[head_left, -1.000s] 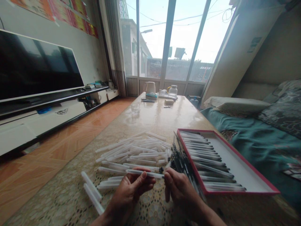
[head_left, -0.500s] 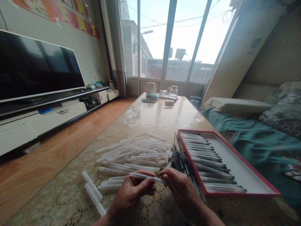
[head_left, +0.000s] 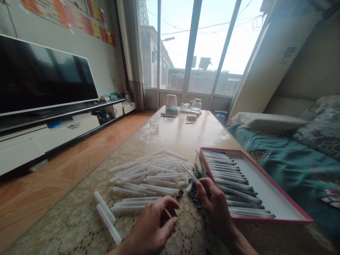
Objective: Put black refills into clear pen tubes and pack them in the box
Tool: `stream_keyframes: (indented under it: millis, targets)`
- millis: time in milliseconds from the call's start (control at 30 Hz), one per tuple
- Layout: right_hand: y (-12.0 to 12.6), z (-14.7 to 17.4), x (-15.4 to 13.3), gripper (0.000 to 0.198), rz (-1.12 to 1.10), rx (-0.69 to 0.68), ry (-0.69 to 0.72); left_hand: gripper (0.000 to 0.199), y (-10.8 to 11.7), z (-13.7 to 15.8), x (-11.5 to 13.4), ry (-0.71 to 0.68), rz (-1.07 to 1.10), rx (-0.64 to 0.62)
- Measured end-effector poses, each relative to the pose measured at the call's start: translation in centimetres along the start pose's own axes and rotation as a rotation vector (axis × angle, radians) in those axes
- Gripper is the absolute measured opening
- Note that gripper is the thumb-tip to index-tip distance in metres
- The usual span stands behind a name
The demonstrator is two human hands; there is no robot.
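My right hand (head_left: 214,202) pinches one end of a slim translucent pen barrel (head_left: 189,173), which points up and left over the pile. My left hand (head_left: 156,221) hovers above the tablecloth with thumb and forefinger apart; a thin pale sliver shows between them, too small to make out. Loose white pen barrels (head_left: 148,173) lie heaped beyond my left hand. Small black pen parts (head_left: 195,202) and dark thin refills (head_left: 199,170) are bunched beside my right hand, which partly hides them. Right of it, a red-edged box (head_left: 281,191) holds a row of dark-ended pens (head_left: 228,173).
Two barrels (head_left: 107,219) lie apart at the table's left. Farther back stand a clear glass (head_left: 154,124), a kettle (head_left: 170,101), a glass jug (head_left: 196,105) and a small box (head_left: 191,117). A sofa (head_left: 276,152) borders the right side, a TV cabinet (head_left: 63,131) the left.
The hands have drawn apart. My left hand has let go of the barrel that both hands held and lowered slightly; my right hand has shifted right, gripping a barrel that tilts up and left.
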State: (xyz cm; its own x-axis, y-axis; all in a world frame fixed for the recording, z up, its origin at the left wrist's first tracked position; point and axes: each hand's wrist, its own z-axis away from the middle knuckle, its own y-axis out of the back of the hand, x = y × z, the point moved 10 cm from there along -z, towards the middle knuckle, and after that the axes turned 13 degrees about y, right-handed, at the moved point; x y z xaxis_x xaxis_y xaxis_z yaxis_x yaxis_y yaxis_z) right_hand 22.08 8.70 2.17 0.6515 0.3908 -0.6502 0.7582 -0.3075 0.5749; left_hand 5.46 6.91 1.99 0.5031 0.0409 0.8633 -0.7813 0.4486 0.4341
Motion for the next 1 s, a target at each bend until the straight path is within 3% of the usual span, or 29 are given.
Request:
stream_keyframes:
  millis: [100,233,433,667,867,933,1000]
  targets:
    - [0.5,0.0,0.1,0.027,-0.024,0.064,-0.003,0.017,-1.0,0.7,3.3,-0.183,-0.36,-0.03]
    - [1.0,-0.1,0.1,0.026,-0.023,0.108,0.003,0.024,-1.8,-3.0,4.5,-0.31,-0.651,0.064]
    - [1.5,-0.2,0.1,0.025,-0.019,0.124,-0.003,0.019,-2.2,-8.8,3.5,-0.266,-0.679,0.189]
    - [1.3,-0.2,0.3,0.023,-0.005,0.112,-0.009,0.013,-1.6,-9.8,3.9,-0.269,-0.543,0.191]
    - [0.8,-0.2,-0.2,0.023,-0.06,0.083,0.009,0.009,0.8,-7.6,3.4,-0.241,-0.287,0.259]
    - [0.3,-0.2,-0.7,0.023,-0.077,0.043,0.028,0.017,1.7,-6.3,2.0,-0.176,-0.126,0.252]
    - [-0.1,-0.1,-1.6,0.02,-0.066,-0.008,0.066,0.023,2.2,-5.2,-1.3,0.009,0.362,0.146]
